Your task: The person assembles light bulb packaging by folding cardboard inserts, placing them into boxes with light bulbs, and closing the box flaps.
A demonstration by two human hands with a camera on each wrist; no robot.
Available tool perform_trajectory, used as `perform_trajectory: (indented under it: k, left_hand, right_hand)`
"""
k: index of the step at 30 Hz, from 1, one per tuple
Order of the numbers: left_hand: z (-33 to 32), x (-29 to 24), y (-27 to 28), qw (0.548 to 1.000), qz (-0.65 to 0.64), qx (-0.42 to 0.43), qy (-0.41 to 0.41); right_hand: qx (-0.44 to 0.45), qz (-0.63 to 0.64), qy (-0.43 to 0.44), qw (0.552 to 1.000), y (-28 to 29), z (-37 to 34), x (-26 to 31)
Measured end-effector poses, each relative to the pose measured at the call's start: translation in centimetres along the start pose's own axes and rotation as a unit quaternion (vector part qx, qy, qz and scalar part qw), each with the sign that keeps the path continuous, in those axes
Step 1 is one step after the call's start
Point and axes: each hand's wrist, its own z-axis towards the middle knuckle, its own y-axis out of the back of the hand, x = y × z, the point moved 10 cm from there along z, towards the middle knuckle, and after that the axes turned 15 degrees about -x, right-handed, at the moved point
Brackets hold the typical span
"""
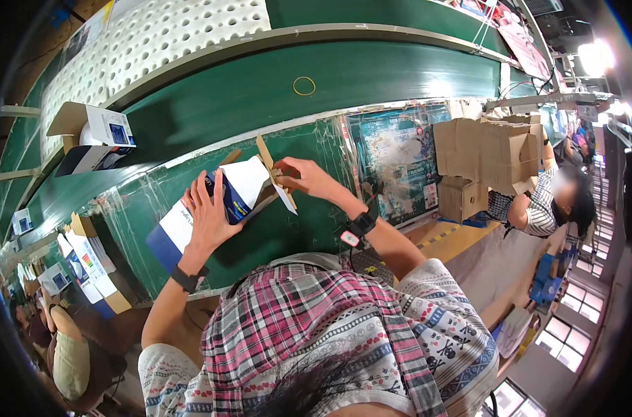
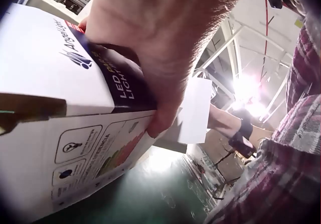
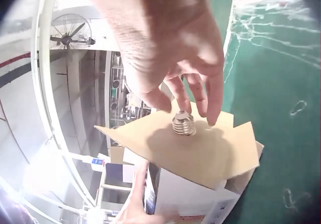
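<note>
A white and dark blue LED light box (image 1: 243, 167) lies tilted over the green bench. My left hand (image 1: 208, 212) grips it, with fingers spread over the top and thumb on the near side; the left wrist view shows printing on its white panels (image 2: 75, 73). At the box's open end, a brown cardboard insert (image 3: 200, 151) has a bulb's metal screw base (image 3: 184, 123) sticking up through it. The bulb's body is hidden inside. My right hand (image 3: 175, 48) hovers over the screw base, its loosely bent fingers and thumb around and just above it.
A rubber band (image 1: 303, 86) lies on the green belt. An open box (image 1: 97, 135) and more boxes (image 1: 90, 260) stand to the left. Beyond the belt is a white holed foam tray (image 1: 177, 42). Stacked cardboard (image 1: 490, 153) sits at right, by a person in stripes (image 1: 542, 208).
</note>
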Motion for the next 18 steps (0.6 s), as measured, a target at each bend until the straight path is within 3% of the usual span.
perform_trajectory:
  k: [4, 8, 11, 14, 15, 18]
  left_hand:
    - [-0.1, 0.1, 0.0, 1.000, -0.017, 0.008, -0.016]
    - [-0.7, -0.1, 0.2, 0.999, -0.022, 0.025, -0.032]
    - [-1.2, -0.4, 0.1, 0.998, -0.030, 0.034, -0.035]
    - [-1.5, -0.6, 0.1, 0.999, -0.018, 0.028, -0.025]
    - [-1.6, -0.7, 0.0, 0.999, -0.012, 0.028, -0.022]
    - [-1.1, -0.7, -0.1, 1.000, -0.010, 0.013, -0.024]
  right_hand:
    - [-0.045, 0.021, 0.018, 0.999, 0.0, 0.1, -0.5]
    - [-0.017, -0.043, 0.058, 0.997, 0.1, 0.7, 0.6]
    - [0.008, 0.133, -0.004, 0.991, 0.9, 1.6, -3.3]
    - [0.017, 0.094, -0.003, 0.995, 0.7, 0.3, -2.6]
    - [0.007, 0.026, 0.040, 0.999, 0.7, 0.0, -2.3]
    - [-0.052, 0.017, 0.033, 0.998, 1.2, -1.4, -0.2]
